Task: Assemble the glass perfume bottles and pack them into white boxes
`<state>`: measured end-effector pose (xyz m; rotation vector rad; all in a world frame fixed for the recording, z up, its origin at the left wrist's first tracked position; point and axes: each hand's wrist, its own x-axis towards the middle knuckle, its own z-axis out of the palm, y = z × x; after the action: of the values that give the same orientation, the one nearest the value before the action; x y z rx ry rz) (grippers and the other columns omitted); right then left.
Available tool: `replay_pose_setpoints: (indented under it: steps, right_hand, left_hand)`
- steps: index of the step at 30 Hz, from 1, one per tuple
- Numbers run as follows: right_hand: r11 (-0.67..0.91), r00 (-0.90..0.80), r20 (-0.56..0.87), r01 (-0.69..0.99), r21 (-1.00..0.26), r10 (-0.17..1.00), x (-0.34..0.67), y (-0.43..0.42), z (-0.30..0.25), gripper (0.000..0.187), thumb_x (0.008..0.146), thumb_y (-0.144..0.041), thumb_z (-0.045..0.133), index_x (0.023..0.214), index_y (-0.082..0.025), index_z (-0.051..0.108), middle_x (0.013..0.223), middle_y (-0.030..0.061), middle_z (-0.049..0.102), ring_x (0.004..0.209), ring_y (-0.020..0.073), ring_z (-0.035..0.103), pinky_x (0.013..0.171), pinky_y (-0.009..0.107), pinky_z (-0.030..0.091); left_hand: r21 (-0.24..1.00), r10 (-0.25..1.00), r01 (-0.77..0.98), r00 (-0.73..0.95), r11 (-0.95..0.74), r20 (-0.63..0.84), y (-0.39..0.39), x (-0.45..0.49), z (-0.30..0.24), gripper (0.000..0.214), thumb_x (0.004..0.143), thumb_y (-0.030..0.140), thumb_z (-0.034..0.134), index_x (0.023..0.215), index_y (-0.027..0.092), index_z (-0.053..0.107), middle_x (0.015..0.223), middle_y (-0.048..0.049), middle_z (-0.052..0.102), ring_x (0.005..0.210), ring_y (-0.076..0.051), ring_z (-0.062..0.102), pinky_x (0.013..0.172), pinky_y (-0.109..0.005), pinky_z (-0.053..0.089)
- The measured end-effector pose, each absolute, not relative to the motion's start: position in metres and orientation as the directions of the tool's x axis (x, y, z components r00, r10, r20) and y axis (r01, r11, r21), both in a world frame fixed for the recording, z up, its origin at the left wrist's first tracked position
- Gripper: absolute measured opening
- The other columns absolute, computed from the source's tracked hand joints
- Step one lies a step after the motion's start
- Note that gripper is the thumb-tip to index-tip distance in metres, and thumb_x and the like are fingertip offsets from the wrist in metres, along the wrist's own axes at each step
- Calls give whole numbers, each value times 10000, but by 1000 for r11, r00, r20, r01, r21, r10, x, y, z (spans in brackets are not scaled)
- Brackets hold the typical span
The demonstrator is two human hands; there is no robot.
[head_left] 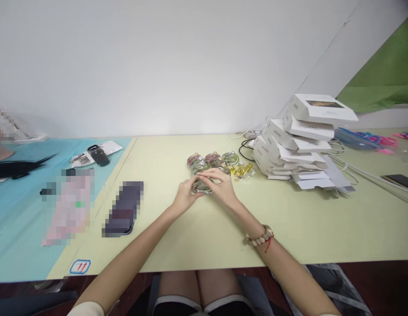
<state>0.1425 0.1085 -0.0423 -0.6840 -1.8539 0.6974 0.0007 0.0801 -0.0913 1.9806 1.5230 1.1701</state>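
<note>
Both hands meet over a round clear glass-like container (202, 187) at the middle of the table. My left hand (185, 195) grips its left side, with the thumb low near the front edge. My right hand (222, 188) is closed over its top and right side, the fingertips meeting those of the left hand, so the top is hidden. Just behind stand several similar round containers with greenish and reddish contents, among them a green one (230, 157) and a reddish one (193, 160). Small yellow transparent pieces (242, 170) lie in a pile to the right.
A leaning stack of white boxes (292, 149) stands to the right, with cables beside it. On the left are a blurred dark phone-like object (124, 208), a pinkish packet (72, 206) and a dark jar (99, 155) on a blue cloth (12, 245). Part of another person shows far left.
</note>
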Motion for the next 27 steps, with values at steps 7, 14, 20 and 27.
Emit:
replay_pose_setpoints:
  steps: [7,14,20,27]
  right_hand:
    - [570,-144,553,134,-811,821,160,122,-34,206,748,-327,604,877,-199,700,915,52,681,875,179,614,801,315,483]
    - [364,92,451,459,-810,888,236,167,-53,413,629,-335,680,964,-93,672,845,110,675,708,194,633,710,346,514]
    - [358,-104,360,532,-768,927,232,170,-73,393,570,-234,710,936,-98,664,717,81,663,652,195,620,685,367,507]
    - [369,-122,361,521,-770,925,226,170,-72,394,555,-261,704,918,-116,654,705,61,657,648,195,612,647,357,500]
  left_hand:
    - [720,927,614,53,-323,370,78,2,-92,530,662,226,696,1140,238,467,1084,-38,597,961,-205,549,854,-362,417]
    - [693,932,655,48,-301,360,76,3,-92,499,690,239,674,1136,232,450,1065,-39,589,984,-209,532,871,-375,396]
    - [689,929,654,58,-311,365,76,3,-90,469,691,234,672,1110,221,460,1075,-40,586,987,-207,527,864,-363,398]
    - [678,932,675,40,-291,360,75,4,-90,476,687,232,676,1112,235,461,1054,-27,591,976,-206,524,865,-371,385]
